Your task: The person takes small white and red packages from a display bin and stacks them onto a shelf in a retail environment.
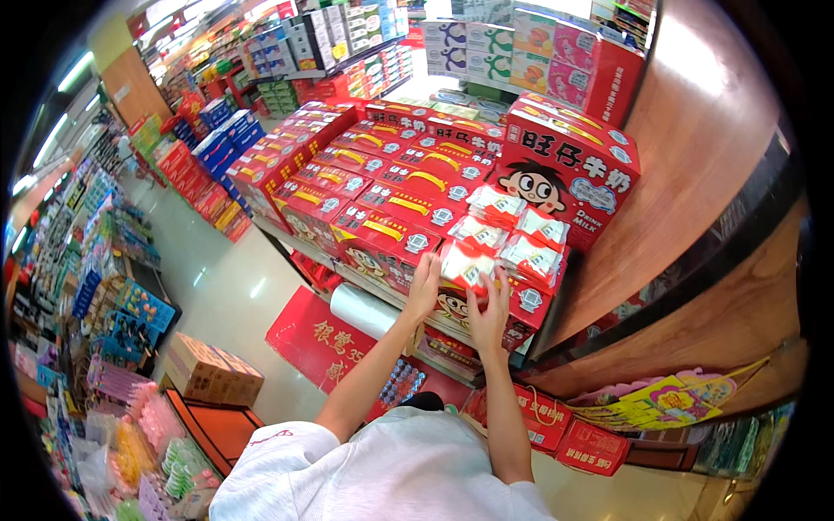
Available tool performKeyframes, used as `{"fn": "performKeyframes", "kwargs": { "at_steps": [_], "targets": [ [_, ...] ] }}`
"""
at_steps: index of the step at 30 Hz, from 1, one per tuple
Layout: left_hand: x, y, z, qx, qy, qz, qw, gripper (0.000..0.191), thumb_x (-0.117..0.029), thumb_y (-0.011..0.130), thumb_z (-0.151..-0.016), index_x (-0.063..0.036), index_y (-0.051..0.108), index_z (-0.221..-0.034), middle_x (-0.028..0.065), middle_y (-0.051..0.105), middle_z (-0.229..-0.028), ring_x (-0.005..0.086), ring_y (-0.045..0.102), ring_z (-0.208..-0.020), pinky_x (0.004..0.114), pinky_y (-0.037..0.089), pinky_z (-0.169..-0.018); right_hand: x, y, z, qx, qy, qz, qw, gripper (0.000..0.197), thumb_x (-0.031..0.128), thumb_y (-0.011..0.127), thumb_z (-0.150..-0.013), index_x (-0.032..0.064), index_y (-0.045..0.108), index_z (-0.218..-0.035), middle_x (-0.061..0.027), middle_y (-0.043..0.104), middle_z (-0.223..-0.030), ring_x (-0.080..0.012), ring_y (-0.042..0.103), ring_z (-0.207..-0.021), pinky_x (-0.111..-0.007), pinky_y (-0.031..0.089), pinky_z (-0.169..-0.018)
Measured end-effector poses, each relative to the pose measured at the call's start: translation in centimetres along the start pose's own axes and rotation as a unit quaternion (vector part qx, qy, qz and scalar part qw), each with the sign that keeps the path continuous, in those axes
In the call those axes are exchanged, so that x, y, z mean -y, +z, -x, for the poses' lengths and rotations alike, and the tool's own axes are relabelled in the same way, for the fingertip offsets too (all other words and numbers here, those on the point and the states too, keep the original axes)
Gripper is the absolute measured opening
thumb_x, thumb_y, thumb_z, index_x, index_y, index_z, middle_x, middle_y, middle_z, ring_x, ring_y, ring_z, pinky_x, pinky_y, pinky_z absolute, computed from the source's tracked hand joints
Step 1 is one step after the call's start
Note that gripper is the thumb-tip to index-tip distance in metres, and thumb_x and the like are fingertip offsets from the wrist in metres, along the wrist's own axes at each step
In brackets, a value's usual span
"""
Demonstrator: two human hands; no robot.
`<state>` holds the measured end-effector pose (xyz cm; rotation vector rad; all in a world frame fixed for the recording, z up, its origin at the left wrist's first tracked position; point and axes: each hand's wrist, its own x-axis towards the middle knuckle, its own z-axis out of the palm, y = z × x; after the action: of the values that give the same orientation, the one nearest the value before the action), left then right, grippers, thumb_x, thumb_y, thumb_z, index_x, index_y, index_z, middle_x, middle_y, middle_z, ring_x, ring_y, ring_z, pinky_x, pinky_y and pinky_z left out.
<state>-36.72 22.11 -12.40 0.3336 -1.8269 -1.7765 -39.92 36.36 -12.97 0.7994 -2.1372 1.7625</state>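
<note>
Small white-and-red plastic packets (535, 255) lie in two columns on top of red milk cartons with yellow carry handles (396, 229). My left hand (423, 286) is just left of the front packet (464, 264), with its fingertips near that packet's edge and nothing visible in it. At the packet's lower right corner, my right hand (490, 311) has its fingers spread and touching the wrapper. Behind the packets stands an upright red milk carton (563, 169) with a cartoon face and writing.
A curved wooden panel (690, 169) borders the cartons on the right. Below their shelf are a roll of clear plastic (361, 309) and a red printed board (306, 338). A cardboard box (208, 374) sits on the floor to the left, near shelves of hanging goods (124, 306).
</note>
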Motion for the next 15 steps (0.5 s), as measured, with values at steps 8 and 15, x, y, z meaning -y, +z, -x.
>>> {"fn": "performKeyframes", "kwargs": {
  "at_steps": [8,15],
  "targets": [
    [4.2,0.9,7.9,0.138,-0.031,0.062,0.988,0.022,-0.024,0.040,-0.102,-0.0060,0.044,-0.090,-0.0043,0.038,-0.080,0.0043,0.034,-0.075,0.021,0.033,-0.067,2.1,-4.9,8.9,-0.061,0.026,0.106,0.992,0.036,0.002,0.068,-0.079,-0.0005,0.056,-0.113,-0.0195,0.042,-0.138,-0.0334,0.047,-0.122,-0.036,0.041,-0.097],
    [3.5,2.0,12.7,0.205,-0.089,0.140,0.965,0.021,-0.018,0.044,-0.100,-0.0022,0.044,-0.114,-0.0005,0.052,-0.095,0.0037,0.045,-0.086,0.021,0.039,-0.074,5.4,-7.5,14.1,-0.104,0.082,0.140,0.981,0.042,0.006,0.068,-0.079,0.0003,0.054,-0.118,-0.0200,0.038,-0.141,-0.0351,0.042,-0.126,-0.040,0.037,-0.102]
  ]
}}
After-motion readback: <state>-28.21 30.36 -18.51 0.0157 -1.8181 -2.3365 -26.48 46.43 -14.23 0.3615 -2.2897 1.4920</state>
